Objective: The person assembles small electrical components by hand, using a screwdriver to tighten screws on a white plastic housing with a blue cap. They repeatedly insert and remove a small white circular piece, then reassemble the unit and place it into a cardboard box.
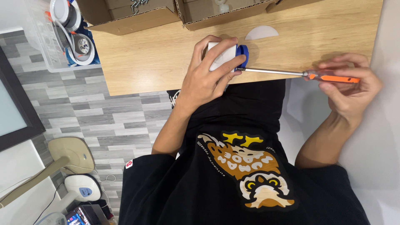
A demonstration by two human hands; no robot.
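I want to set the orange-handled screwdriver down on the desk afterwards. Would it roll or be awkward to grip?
The screwdriver would likely roll: its handle looks slim and rounded. Its long thin metal shaft probably stays stiff. It seems light, since the right hand holds it by the fingertips alone.

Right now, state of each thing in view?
Left hand: gripping the white and blue device on the wooden table.
Right hand: holding the orange-handled screwdriver, tip at the device's blue end.
Cardboard boxes: open.
White semicircular piece: lying loose on the table.
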